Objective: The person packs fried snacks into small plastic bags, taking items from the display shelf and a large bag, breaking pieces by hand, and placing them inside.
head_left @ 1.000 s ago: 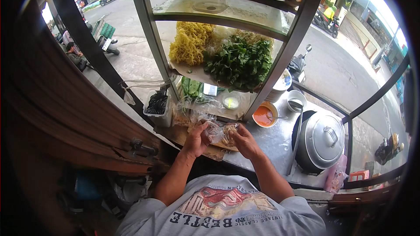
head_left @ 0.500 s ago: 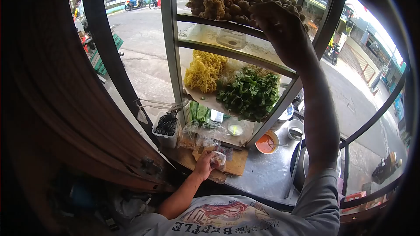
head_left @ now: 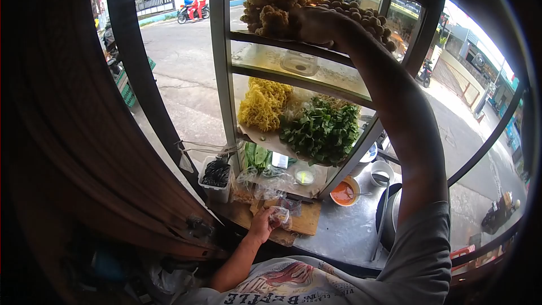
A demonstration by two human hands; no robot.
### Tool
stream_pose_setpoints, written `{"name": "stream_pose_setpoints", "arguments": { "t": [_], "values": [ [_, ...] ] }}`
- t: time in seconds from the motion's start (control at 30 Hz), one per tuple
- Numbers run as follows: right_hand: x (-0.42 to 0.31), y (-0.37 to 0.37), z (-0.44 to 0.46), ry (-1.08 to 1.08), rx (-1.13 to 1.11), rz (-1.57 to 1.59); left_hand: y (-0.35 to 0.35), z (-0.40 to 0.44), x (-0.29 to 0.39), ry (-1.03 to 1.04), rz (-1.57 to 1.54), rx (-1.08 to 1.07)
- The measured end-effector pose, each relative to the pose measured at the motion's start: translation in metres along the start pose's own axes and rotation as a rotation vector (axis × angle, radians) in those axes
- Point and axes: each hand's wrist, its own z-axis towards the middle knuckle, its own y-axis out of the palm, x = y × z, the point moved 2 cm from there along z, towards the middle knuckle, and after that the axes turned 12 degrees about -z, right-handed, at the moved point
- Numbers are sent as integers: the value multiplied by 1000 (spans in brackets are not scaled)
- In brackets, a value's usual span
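Note:
My left hand [head_left: 261,225] is closed around a small clear plastic bag [head_left: 280,217] above a wooden cutting board [head_left: 307,219]. Something brownish is inside the bag, too blurred to name. My right hand [head_left: 318,26] is stretched up to the top shelf of the glass display case, at a heap of golden fried fritters [head_left: 275,20]. Its fingers are dark and merge with the food, so their grip is hidden. Beside that hand lie many round balls [head_left: 361,14]. Yellow noodles [head_left: 262,104] and chopped green leaves [head_left: 322,124] fill the shelf below.
A bowl of orange-red sauce [head_left: 344,191] with a spoon stands on the metal counter [head_left: 333,231]. Near it are a white bowl [head_left: 382,173] and a large pot, partly behind my right arm. A white tub [head_left: 215,179] of black items sits left. Case posts frame the opening.
My right hand has moved left and slightly down, from above the round balls to the fritters. My left hand still holds the bag, a little lower in view.

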Motion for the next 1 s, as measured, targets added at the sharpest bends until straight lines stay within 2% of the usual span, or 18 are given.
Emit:
{"name": "stream_pose_setpoints", "arguments": {
  "t": [0.07, 0.17, 0.27, 0.37, 0.47, 0.57, 0.6, 0.63, 0.67, 0.7, 0.77, 0.83, 0.87, 0.9, 0.97, 1.0],
  "values": [
    [-6, -6, -9, 26, -45, 91, 10, -4, 1, -12, 18, 9],
    [1, 16, 5, 65, 151, -31, 11, -2, -4, -21, 26, 6],
    [4, 22, 6, 110, 212, -138, 8, -2, -2, -18, 12, -9],
    [15, 19, 1, 99, 263, 6, 5, -5, -1, -23, -9, 11],
    [40, 19, 11, 20, 339, -10, 10, -11, 3, -16, -10, 17],
    [46, 3, -11, 33, 433, 190, 10, -8, 2, -13, 0, 2],
    [52, 8, -18, -24, 612, 192, 10, -6, 2, -15, 1, -3],
    [20, -28, -64, 141, 473, 413, 11, -5, 2, -19, 0, -4],
    [33, -5, -60, -230, 852, -244, 20, -9, 4, -24, 13, 5],
    [24, 10, -87, -186, 798, 228, 27, -9, 6, -24, 18, -21],
    [-21, 34, -153, -61, 547, 809, 39, -8, 8, -1, 31, -45],
    [-57, 106, -196, -83, 310, 1056, 41, -2, 8, 13, 35, -84],
    [-83, 147, -215, -85, 227, 1376, 44, -2, 9, 3, 38, -90],
    [-98, 188, -233, -27, -7, 1556, 48, -1, 9, -1, 39, -104],
    [-135, 275, -260, 222, -188, 1749, 61, -2, 10, -1, 85, -64],
    [-147, 305, -270, 265, -192, 1679, 64, -2, 10, 0, 110, -44]
  ]
}}
